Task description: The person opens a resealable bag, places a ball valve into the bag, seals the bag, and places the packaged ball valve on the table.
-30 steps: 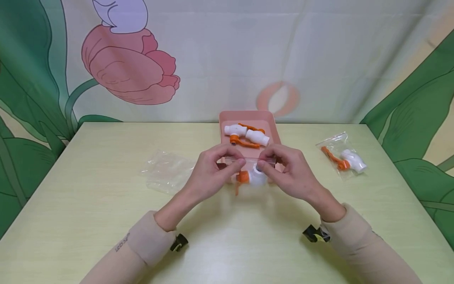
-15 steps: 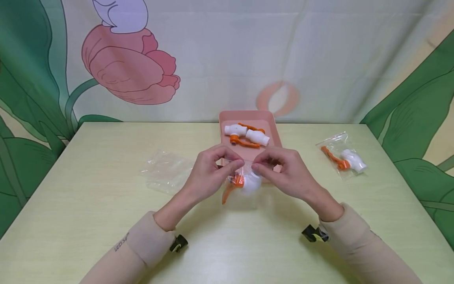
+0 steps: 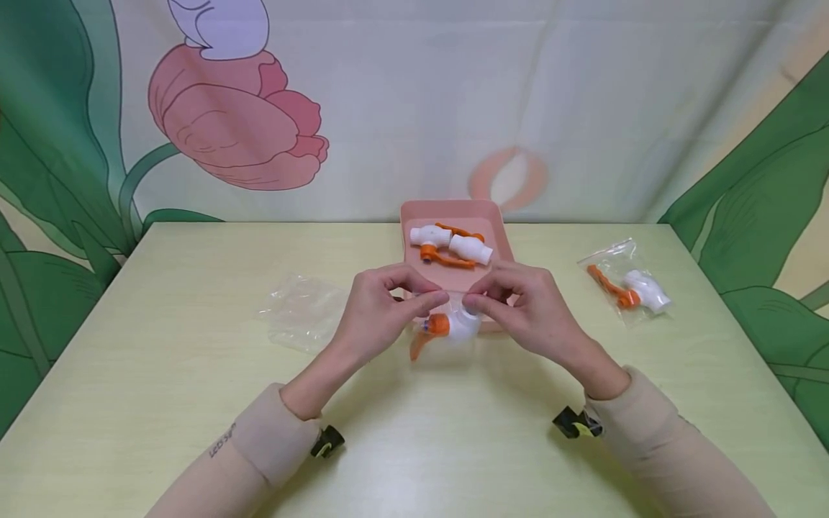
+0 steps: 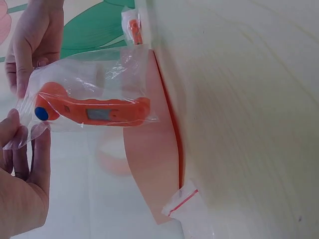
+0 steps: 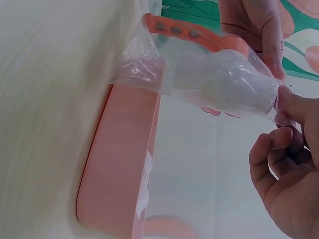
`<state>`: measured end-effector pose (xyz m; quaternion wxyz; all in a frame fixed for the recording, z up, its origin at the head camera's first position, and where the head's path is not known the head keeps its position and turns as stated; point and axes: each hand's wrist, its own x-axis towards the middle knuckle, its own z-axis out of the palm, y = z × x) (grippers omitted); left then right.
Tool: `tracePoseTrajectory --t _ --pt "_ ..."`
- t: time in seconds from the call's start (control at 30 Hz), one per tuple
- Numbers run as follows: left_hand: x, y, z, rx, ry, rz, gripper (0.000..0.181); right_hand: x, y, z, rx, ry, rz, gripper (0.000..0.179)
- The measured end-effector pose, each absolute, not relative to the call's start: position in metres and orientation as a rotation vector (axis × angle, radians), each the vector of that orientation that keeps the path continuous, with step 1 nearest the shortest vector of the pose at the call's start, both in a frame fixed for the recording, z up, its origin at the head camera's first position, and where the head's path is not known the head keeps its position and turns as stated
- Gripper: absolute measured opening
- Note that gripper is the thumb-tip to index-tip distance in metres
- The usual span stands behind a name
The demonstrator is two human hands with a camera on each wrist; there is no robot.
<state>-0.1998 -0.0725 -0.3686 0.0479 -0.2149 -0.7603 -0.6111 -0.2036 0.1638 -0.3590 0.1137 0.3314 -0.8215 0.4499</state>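
Observation:
A white plastic ball valve [image 3: 463,326] with an orange lever handle hangs inside a clear zip bag [image 5: 137,57]. My left hand [image 3: 382,306] pinches the bag's top edge between thumb and forefinger. Close beside it, my right hand [image 3: 532,309] pinches the same edge. The bag hangs above the table in front of the pink tray [image 3: 451,210]. In the left wrist view, the orange handle [image 4: 107,112] lies lengthwise in the bag, with a blue cap at one end. The right wrist view shows the white valve body near my right fingertips.
Two unbagged valves, one [image 3: 430,236] beside another [image 3: 471,250], lie in the tray. A flat clear bag [image 3: 304,313] rests on the table [image 3: 414,453] at the left. Another bagged valve [image 3: 648,291] lies at the right. A printed curtain [image 3: 388,108] hangs behind.
The bagged valve has swung and turned between my hands, its handle tipping left and down, then slightly back up. Both hands keep their pinch and stay almost in place.

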Motion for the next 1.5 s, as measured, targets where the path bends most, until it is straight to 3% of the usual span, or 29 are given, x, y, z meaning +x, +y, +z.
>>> tracePoseTrajectory --t 0.47,0.77,1.13,1.5 --pt "-0.199 -0.072 -0.369 -0.588 -2.316 -1.947 0.011 -0.202 0.164 -0.365 0.745 -2.431 1.493 0.015" --pt "-0.2 -0.07 -0.367 -0.564 -2.233 -2.016 0.013 -0.202 0.162 -0.371 0.565 -2.412 1.749 0.05" --pt "-0.198 -0.067 -0.365 -0.521 -2.199 -2.063 0.014 -0.198 0.158 -0.382 0.551 -2.569 1.71 0.039" --pt "-0.199 -0.063 -0.366 -0.549 -2.106 -2.172 0.012 -0.192 0.146 -0.391 0.674 -2.496 1.92 0.084"
